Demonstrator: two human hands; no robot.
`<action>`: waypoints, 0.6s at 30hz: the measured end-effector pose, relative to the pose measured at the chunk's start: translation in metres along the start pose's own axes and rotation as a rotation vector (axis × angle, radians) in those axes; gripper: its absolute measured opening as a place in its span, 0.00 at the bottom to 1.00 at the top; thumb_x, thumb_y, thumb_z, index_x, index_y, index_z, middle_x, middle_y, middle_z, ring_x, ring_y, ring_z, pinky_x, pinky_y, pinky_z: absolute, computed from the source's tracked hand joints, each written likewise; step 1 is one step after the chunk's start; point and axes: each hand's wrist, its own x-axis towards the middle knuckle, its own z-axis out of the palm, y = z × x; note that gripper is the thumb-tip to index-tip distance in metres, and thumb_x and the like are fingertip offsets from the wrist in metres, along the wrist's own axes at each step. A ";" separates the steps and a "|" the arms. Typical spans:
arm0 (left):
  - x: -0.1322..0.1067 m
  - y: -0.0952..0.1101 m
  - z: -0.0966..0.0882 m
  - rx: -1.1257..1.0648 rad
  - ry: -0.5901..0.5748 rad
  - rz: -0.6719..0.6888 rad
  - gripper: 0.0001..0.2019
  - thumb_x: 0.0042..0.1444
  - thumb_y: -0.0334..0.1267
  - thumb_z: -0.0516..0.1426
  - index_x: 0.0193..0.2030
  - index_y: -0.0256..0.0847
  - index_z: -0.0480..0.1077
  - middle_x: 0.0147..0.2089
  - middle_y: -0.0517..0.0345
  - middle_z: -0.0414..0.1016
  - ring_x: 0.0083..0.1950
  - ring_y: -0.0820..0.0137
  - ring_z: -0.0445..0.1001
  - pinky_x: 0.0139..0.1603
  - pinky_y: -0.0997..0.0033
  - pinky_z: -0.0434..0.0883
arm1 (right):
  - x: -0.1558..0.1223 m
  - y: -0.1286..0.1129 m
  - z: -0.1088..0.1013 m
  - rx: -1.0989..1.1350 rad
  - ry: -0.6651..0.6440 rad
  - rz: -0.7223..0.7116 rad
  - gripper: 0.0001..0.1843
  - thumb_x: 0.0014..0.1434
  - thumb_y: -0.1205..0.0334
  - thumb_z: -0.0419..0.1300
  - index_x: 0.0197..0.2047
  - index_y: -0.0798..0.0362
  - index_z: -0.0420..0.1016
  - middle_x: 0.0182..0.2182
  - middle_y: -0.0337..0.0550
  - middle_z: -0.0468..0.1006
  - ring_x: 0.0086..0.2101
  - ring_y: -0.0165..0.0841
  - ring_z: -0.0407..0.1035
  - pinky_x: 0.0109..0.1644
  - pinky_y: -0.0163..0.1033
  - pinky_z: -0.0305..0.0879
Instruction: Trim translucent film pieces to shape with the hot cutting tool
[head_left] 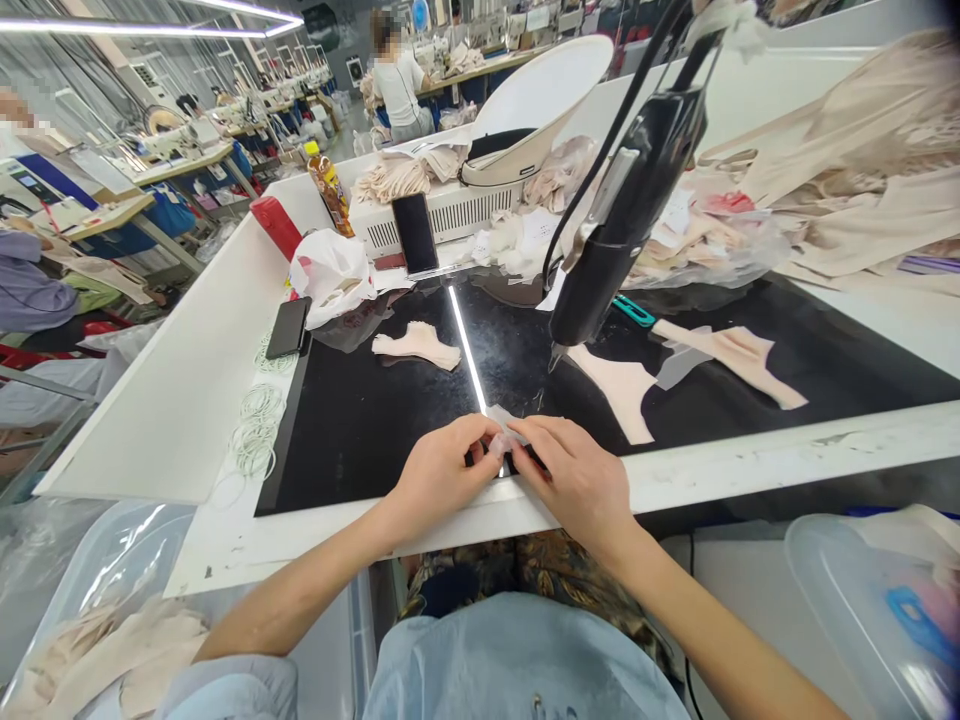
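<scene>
Close to the front edge of the black work surface (360,430), my left hand (446,462) and my right hand (574,468) meet, fingertips nearly touching. Both pinch a small translucent whitish film piece (510,425), partly hidden by the fingers. A beige cut fabric piece (417,346) lies beyond my left hand. Two more beige pieces rest to the right: one fabric piece (619,390) close beyond my right hand, and another fabric piece (742,360) farther out, touching a translucent sheet (682,362). Above the surface hangs a black handheld-looking tool (630,210), its thin tip pointing down.
A teal cutter (634,311) lies behind the tool. Two phones, one flat (288,328) and one propped (414,233), are left and at the back. Pale rings (255,430) line the left edge. Fabric heaps (862,170) fill the right; plastic bins stand below. People sit at machines beyond.
</scene>
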 end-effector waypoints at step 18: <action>0.000 -0.003 0.002 0.099 -0.004 0.015 0.08 0.65 0.40 0.54 0.34 0.43 0.68 0.30 0.66 0.68 0.31 0.74 0.65 0.32 0.71 0.58 | 0.000 0.000 0.000 -0.044 -0.006 -0.048 0.03 0.65 0.65 0.61 0.42 0.52 0.76 0.37 0.41 0.84 0.37 0.31 0.76 0.40 0.36 0.67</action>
